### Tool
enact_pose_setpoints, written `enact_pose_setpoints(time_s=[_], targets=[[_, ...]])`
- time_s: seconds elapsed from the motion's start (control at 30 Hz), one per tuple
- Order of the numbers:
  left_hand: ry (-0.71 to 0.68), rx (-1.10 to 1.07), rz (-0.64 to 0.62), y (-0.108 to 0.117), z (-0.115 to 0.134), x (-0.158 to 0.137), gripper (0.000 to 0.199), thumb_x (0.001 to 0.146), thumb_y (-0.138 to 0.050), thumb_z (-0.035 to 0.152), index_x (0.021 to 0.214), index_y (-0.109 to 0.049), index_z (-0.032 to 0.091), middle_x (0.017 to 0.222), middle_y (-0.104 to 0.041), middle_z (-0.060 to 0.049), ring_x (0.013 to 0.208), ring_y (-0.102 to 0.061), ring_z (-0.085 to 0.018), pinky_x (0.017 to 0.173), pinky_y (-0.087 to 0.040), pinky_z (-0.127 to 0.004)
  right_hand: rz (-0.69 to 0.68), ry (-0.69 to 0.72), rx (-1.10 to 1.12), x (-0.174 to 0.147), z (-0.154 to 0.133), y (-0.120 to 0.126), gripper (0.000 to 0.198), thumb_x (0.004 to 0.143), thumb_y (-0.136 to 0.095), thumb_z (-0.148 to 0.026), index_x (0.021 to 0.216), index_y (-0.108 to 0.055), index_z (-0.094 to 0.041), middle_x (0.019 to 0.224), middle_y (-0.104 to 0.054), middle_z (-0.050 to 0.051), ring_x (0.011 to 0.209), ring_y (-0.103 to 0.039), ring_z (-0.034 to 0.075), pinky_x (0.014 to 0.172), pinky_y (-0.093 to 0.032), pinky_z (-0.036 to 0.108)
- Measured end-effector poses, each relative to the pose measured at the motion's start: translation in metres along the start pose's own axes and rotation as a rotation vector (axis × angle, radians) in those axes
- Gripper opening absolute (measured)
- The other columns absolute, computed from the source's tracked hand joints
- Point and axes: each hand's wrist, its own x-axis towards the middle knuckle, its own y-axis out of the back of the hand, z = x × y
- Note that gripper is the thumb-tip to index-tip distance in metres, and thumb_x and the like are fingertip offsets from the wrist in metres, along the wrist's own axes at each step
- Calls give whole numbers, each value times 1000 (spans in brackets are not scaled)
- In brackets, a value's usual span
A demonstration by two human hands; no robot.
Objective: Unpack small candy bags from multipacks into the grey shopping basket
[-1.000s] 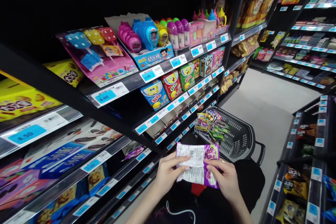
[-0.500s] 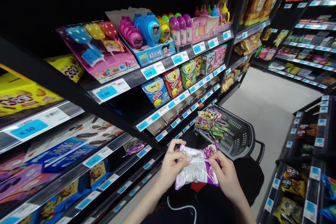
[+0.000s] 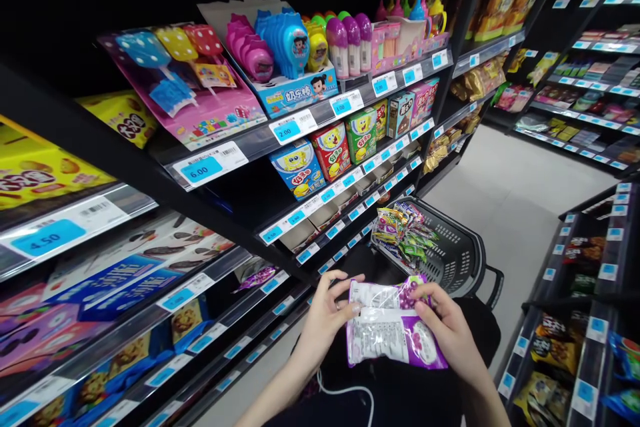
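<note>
Between my two hands is a purple and white candy bag with grape pictures, its printed back and centre seam facing up. My left hand pinches the bag's left edge between thumb and fingers. On the other side my right hand grips the upper right part, thumb on top; some fingers are hidden behind it. Just beyond the bag stands a dark grey shopping basket. Several colourful small packets lie heaped in its left end.
Black shelves with price tags run along the left, bearing a lollipop display, blue candy box and cartoon snack boxes. A lower rack of snack bags stands right. Grey floor lies between. A white cord hangs below my hands.
The candy bag has moved slightly right and looks flatter, with more of its back showing. My right hand has shifted right with it. The view has turned a little.
</note>
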Motion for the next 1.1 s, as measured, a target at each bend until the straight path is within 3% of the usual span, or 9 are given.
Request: enact_pose_setpoints(time_s=[0.17, 0.3, 0.47, 0.53, 0.6, 0.7, 0.87, 1.0, 1.1], targets=[[174, 14, -147, -4, -15, -5, 39, 68, -77, 42, 90, -63, 13, 74, -69, -5, 58, -59, -13, 54, -46, -21, 7, -65, 64, -3, -3, 2, 22, 87, -57, -40, 101, -55, -24, 74, -57, -2, 57, -48, 11, 51, -38, 21], [70, 213, -138, -1, -1, -5, 34, 65, -78, 42, 74, -66, 11, 67, -67, -2, 60, -58, -13, 58, -44, -21, -98, -159, -33, -7, -4, 10, 34, 88, -55, -41, 116, -54, -23, 75, -62, 0, 59, -54, 14, 52, -44, 22], [-23, 560, -5, 4, 14, -6, 38, 71, -71, 36, 49, -48, 16, 36, -46, 6, 35, -39, -6, 41, -28, -18, 35, -164, 83, -10, -2, 7, 62, 83, -60, -41, 139, -37, -23, 93, -69, 5, 71, -65, 20, 61, -53, 29], [-49, 604, -11, 4, 15, -6, 39, 74, -69, 35, 49, -46, 17, 33, -45, 7, 32, -38, -6, 39, -27, -17, 42, -155, 66, -11, 0, 5, 57, 81, -62, -41, 133, -47, -21, 83, -71, 4, 62, -64, 19, 53, -52, 28], [-37, 562, -56, 5, 16, -7, 32, 76, -68, 36, 56, -52, 17, 36, -52, 5, 32, -43, -8, 39, -33, -18, 43, -46, -73, -12, 2, 6, 28, 81, -62, -40, 99, -69, -20, 64, -68, 1, 52, -60, 17, 47, -48, 25], [11, 455, -160, 8, 17, -6, 26, 78, -67, 38, 66, -61, 15, 53, -67, -2, 47, -62, -15, 50, -48, -22, 90, 335, -372, -15, 0, 11, 24, 82, -64, -34, 64, -71, -21, 51, -63, 0, 44, -55, 13, 44, -41, 24], [100, 100, -232, 14, 8, 1, 46, 69, -70, 55, 77, -71, 10, 74, -72, -10, 59, -70, -25, 55, -54, -32, 112, 795, -810, -27, -8, 22, 19, 84, -63, -19, 100, -73, -19, 46, -52, -2, 41, -46, 12, 45, -31, 28], [153, -33, -12, 11, -4, 12, 35, 57, -83, 40, 58, -67, 9, 52, -67, -6, 47, -62, -18, 46, -49, -25, 33, 817, -934, -37, -5, 23, 50, 86, -56, -9, 135, -52, -21, 59, -60, 2, 51, -53, 15, 49, -36, 30], [136, -48, 44, 9, -3, 19, 31, 52, -86, 28, 69, -67, 11, 53, -68, -3, 46, -60, -13, 47, -46, -21, 86, 692, -777, -37, 8, 19, 58, 83, -61, -13, 137, -49, -31, 93, -69, 8, 82, -66, 22, 70, -50, 34]])
